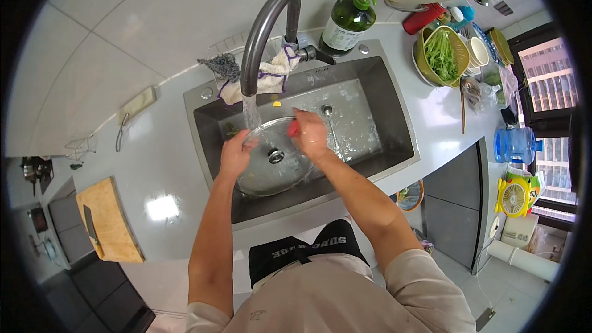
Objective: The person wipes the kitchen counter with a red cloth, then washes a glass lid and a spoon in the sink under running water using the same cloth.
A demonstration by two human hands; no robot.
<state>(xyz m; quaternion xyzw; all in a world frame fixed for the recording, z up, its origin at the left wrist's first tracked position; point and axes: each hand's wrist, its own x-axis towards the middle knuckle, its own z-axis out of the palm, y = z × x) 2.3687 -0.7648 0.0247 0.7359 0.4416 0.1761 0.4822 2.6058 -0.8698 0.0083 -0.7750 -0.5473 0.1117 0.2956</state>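
Note:
A round glass pot lid (259,181) with a metal-ringed knob (276,155) is tilted inside the grey sink (391,115). My left hand (235,151) grips the lid's left rim. Pressed against its upper right rim is a red scrubbing pad (293,128), held in my right hand (312,134). Water (251,113) runs from the curved faucet (259,37) onto the lid beside my left hand. A drain fitting (327,110) shows on the wet sink floor to the right.
Behind the sink lie a white cloth (273,81) and a grey scouring pad (223,65), near a green pump bottle (347,27). A basket of leafy greens (441,55) stands at right. On the left counter, a cutting board (113,222) carries a knife (90,222).

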